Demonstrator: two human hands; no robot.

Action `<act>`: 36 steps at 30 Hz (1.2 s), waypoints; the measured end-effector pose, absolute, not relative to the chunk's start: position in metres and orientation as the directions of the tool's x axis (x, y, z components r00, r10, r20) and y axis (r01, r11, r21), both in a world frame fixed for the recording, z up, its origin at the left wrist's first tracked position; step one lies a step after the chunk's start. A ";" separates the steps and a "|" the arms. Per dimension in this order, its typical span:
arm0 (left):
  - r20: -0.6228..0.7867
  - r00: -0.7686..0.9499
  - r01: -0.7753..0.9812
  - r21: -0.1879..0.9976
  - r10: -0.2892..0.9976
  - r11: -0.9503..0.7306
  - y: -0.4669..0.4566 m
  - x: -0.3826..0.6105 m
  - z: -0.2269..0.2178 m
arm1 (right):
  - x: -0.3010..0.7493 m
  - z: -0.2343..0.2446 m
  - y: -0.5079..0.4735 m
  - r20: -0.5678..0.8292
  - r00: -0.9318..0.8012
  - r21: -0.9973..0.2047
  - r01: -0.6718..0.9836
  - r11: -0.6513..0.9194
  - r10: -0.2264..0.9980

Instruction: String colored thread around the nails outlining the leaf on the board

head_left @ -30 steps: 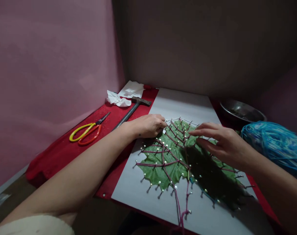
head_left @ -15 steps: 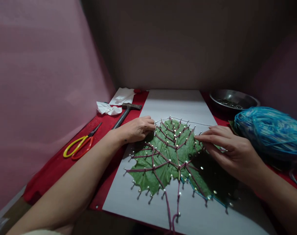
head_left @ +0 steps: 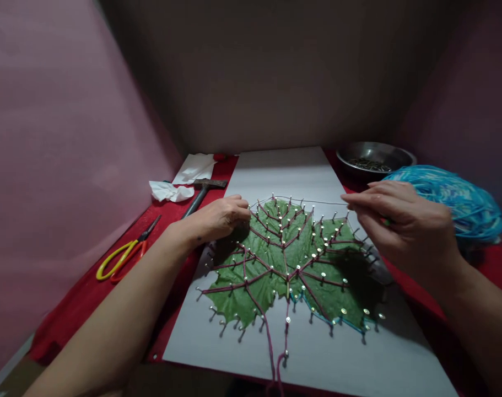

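A green lobed leaf (head_left: 292,251) lies on a white board (head_left: 217,344), with nails standing along its edge and veins. Purple yarn (head_left: 268,331) follows the veins and trails over the board's near edge; blue yarn (head_left: 353,327) lines the lower right edge. My left hand (head_left: 228,216) is closed at the leaf's upper left, by the edge nails; what its fingertips grip is hidden. From there a thin strand of yarn (head_left: 323,203) passes the top nails to my right hand (head_left: 399,218), which pinches it taut above the board at the right.
A blue yarn bundle (head_left: 468,201) sits behind my right hand. Farther back stands a metal bowl (head_left: 374,149) of nails. On the red cloth (head_left: 81,309) at left are a hammer (head_left: 201,193), yellow-and-red-handled scissors (head_left: 124,256) and crumpled white paper (head_left: 171,191).
My right hand has lifted off the leaf's right side and moved up and outward, drawing the strand. My left hand stays by the same nails. The view has shifted slightly.
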State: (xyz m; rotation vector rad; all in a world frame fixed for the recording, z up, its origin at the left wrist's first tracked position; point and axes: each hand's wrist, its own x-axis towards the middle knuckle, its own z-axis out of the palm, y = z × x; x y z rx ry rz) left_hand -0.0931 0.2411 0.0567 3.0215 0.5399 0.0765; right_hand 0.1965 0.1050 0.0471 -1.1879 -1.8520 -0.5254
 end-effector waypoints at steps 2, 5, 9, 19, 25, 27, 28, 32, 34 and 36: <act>0.029 0.936 0.349 0.059 0.351 -0.935 0.241 -0.092 0.058 | 0.203 0.046 0.108 0.856 -0.132 -0.101 0.906 0.412 0.500; 0.024 0.932 0.362 0.025 0.363 -0.932 0.239 -0.088 0.061 | 0.207 0.042 0.112 0.855 -0.122 -0.099 0.916 0.389 0.504; 0.006 0.930 0.367 -0.039 0.367 -0.929 0.234 -0.082 0.063 | 0.206 0.040 0.113 0.856 -0.135 -0.087 0.913 0.398 0.499; 0.016 0.912 0.408 -0.152 0.411 -0.900 0.222 -0.077 0.066 | 0.205 0.043 0.112 0.816 -0.091 -0.164 0.911 0.379 0.570; 0.024 0.896 0.431 -0.288 0.444 -0.855 0.218 -0.078 0.064 | 0.205 0.044 0.111 0.805 -0.087 -0.182 0.905 0.384 0.587; 0.029 0.890 0.435 -0.350 0.455 -0.829 0.216 -0.079 0.063 | 0.205 0.044 0.111 0.811 -0.088 -0.181 0.902 0.391 0.578; 0.030 0.890 0.432 -0.379 0.455 -0.819 0.215 -0.079 0.062 | 0.205 0.044 0.111 0.815 -0.088 -0.180 0.902 0.393 0.573; 0.048 0.884 0.431 -0.469 0.465 -0.771 0.211 -0.080 0.060 | 0.206 0.043 0.113 0.827 -0.089 -0.168 0.903 0.395 0.555; 0.062 0.882 0.433 -0.496 0.466 -0.753 0.208 -0.080 0.060 | 0.206 0.043 0.113 0.828 -0.089 -0.166 0.904 0.394 0.554; 0.075 0.888 0.423 -0.518 0.453 -0.744 0.204 -0.080 0.059 | 0.206 0.043 0.113 0.823 -0.087 -0.172 0.904 0.392 0.562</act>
